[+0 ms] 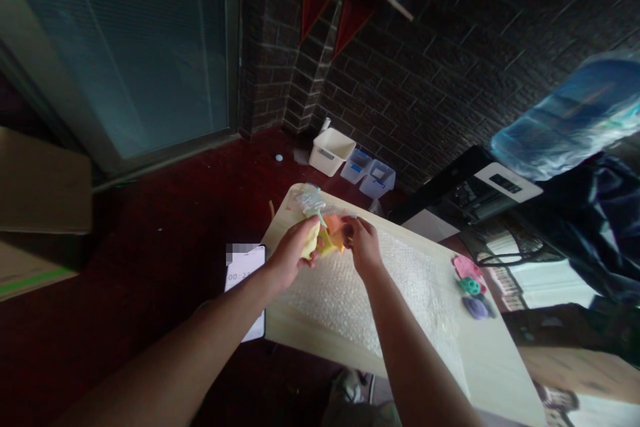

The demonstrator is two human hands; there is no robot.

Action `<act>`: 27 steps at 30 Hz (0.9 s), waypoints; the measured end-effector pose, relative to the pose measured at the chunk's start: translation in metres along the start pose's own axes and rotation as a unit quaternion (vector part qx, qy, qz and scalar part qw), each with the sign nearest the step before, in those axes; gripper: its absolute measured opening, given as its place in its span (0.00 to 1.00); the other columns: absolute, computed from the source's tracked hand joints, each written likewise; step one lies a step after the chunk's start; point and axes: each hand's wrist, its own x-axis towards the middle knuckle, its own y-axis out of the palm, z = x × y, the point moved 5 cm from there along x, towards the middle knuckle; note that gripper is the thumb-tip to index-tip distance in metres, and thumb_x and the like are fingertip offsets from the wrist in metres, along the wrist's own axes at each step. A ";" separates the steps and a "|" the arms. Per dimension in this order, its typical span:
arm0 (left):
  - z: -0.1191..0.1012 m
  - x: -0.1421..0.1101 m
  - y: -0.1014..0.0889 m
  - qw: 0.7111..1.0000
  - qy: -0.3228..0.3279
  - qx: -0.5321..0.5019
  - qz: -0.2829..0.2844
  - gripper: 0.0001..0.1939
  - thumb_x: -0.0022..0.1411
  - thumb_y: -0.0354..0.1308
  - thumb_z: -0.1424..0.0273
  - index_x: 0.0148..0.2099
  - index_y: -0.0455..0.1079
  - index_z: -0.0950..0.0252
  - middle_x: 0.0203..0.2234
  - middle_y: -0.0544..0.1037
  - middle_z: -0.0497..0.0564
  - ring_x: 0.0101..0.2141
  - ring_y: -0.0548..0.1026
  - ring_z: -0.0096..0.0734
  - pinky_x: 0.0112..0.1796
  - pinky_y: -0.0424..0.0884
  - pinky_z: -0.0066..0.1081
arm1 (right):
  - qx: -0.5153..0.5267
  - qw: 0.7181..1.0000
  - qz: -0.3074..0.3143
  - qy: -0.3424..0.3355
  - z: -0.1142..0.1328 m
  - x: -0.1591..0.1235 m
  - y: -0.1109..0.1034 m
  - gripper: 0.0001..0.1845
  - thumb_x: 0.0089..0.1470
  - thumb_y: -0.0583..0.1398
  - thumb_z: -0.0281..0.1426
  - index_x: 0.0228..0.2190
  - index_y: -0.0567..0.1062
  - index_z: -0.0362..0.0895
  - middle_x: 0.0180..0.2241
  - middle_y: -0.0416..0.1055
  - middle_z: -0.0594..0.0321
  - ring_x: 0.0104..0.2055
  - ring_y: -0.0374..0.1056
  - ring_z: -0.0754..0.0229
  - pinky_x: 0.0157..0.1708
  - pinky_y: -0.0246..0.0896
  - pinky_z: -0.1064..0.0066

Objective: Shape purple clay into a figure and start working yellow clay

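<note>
My left hand [290,250] is closed around a soft-looking yellow piece [311,241], held over the table. At the table's far end, my right hand [366,243] pinches an orange piece [335,229] on its right side. The yellow and orange pieces meet between my hands, and a pale green bit shows by my left fingertips. Their exact kind is too blurred to make out. Beneath both hands lies a sheet of bubble wrap [415,273], and a crumpled clear plastic bag [310,199] rests just beyond them.
On the right of the pale wooden table [495,347] are a pink piece [467,267], a green one [470,285] and a purple one [476,307]. A phone [256,320] sits at the left edge. Bins [327,163] stand beyond; a water dispenser [450,180] is at right.
</note>
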 end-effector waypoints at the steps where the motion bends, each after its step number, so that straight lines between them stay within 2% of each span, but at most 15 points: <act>1: -0.001 0.001 -0.003 0.999 -0.016 -0.036 -0.008 0.19 0.67 0.58 0.53 0.43 0.73 0.65 0.24 0.72 0.45 0.17 0.65 0.22 0.18 0.59 0.23 | -0.018 1.000 0.006 -0.001 -0.001 0.013 0.009 0.16 0.46 0.67 0.44 0.26 0.77 0.44 0.17 0.67 0.70 0.17 0.57 0.67 0.18 0.47 0.73; 3: -0.005 0.002 -0.006 0.995 -0.035 -0.092 -0.015 0.17 0.69 0.55 0.57 0.44 0.74 0.66 0.23 0.72 0.46 0.17 0.67 0.24 0.18 0.61 0.24 | -0.053 0.998 0.019 -0.006 -0.003 0.038 0.028 0.16 0.44 0.68 0.44 0.25 0.78 0.43 0.18 0.69 0.69 0.18 0.57 0.67 0.19 0.49 0.73; 5: -0.011 0.002 -0.007 0.991 -0.031 -0.127 -0.013 0.14 0.69 0.55 0.61 0.45 0.75 0.66 0.24 0.74 0.47 0.19 0.70 0.25 0.19 0.64 0.24 | -0.087 0.996 0.027 -0.013 -0.004 0.059 0.043 0.18 0.45 0.68 0.45 0.24 0.77 0.43 0.17 0.69 0.69 0.17 0.55 0.67 0.19 0.49 0.73; 7: -0.017 0.002 -0.009 0.989 -0.024 -0.142 -0.017 0.11 0.69 0.57 0.64 0.46 0.75 0.66 0.27 0.76 0.48 0.21 0.73 0.27 0.20 0.67 0.25 | -0.115 0.993 0.025 -0.025 -0.004 0.074 0.052 0.19 0.46 0.69 0.47 0.27 0.78 0.42 0.20 0.72 0.66 0.19 0.59 0.66 0.21 0.53 0.72; 9: -0.020 0.002 -0.012 0.989 -0.021 -0.145 -0.030 0.11 0.69 0.58 0.65 0.47 0.76 0.65 0.29 0.78 0.49 0.22 0.75 0.27 0.20 0.68 0.24 | -0.143 0.989 0.014 -0.039 -0.001 0.081 0.054 0.20 0.46 0.70 0.47 0.30 0.80 0.42 0.22 0.76 0.63 0.22 0.64 0.62 0.24 0.58 0.70; 12: -0.022 0.001 -0.016 0.988 -0.013 -0.143 -0.050 0.11 0.70 0.59 0.64 0.47 0.75 0.65 0.27 0.77 0.48 0.19 0.72 0.23 0.17 0.60 0.21 | -0.183 0.981 -0.014 -0.069 0.008 0.076 0.045 0.18 0.44 0.72 0.43 0.31 0.80 0.42 0.27 0.79 0.56 0.33 0.74 0.53 0.34 0.65 0.65; 15: -0.019 -0.001 -0.013 0.992 -0.020 -0.109 -0.058 0.15 0.72 0.56 0.59 0.44 0.75 0.67 0.24 0.75 0.47 0.15 0.65 0.19 0.15 0.48 0.19 | -0.198 0.974 -0.039 -0.104 0.023 0.051 0.028 0.17 0.51 0.68 0.44 0.35 0.81 0.43 0.39 0.82 0.48 0.45 0.76 0.47 0.43 0.67 0.61; 18: -0.008 -0.007 0.002 0.998 -0.048 -0.032 -0.022 0.26 0.76 0.46 0.53 0.43 0.77 0.68 0.22 0.76 0.51 0.13 0.64 0.20 0.14 0.43 0.21 | -0.193 0.975 -0.016 -0.113 0.039 0.009 0.012 0.24 0.59 0.61 0.49 0.41 0.82 0.42 0.41 0.83 0.48 0.41 0.78 0.48 0.40 0.70 0.61; 21: 0.008 -0.018 0.024 0.996 -0.070 0.045 0.039 0.34 0.76 0.39 0.50 0.40 0.77 0.70 0.23 0.78 0.55 0.12 0.66 0.22 0.14 0.44 0.22 | -0.168 0.978 0.050 -0.111 0.054 -0.042 0.001 0.27 0.63 0.58 0.52 0.44 0.83 0.45 0.38 0.84 0.55 0.35 0.78 0.53 0.33 0.71 0.65; 24: 0.025 -0.031 0.046 0.990 -0.073 0.092 0.077 0.35 0.74 0.42 0.46 0.37 0.77 0.70 0.23 0.79 0.56 0.13 0.71 0.27 0.12 0.49 0.23 | -0.100 0.982 0.141 -0.077 0.059 -0.091 -0.005 0.27 0.65 0.59 0.53 0.47 0.84 0.45 0.29 0.81 0.59 0.21 0.69 0.61 0.20 0.62 0.70; 27: 0.038 -0.040 0.062 0.993 -0.054 0.097 0.050 0.30 0.71 0.48 0.44 0.40 0.75 0.67 0.25 0.79 0.53 0.15 0.76 0.33 0.12 0.59 0.25 | -0.056 0.986 0.149 -0.053 0.051 -0.123 -0.021 0.26 0.65 0.60 0.52 0.46 0.83 0.45 0.27 0.79 0.61 0.18 0.66 0.63 0.15 0.56 0.72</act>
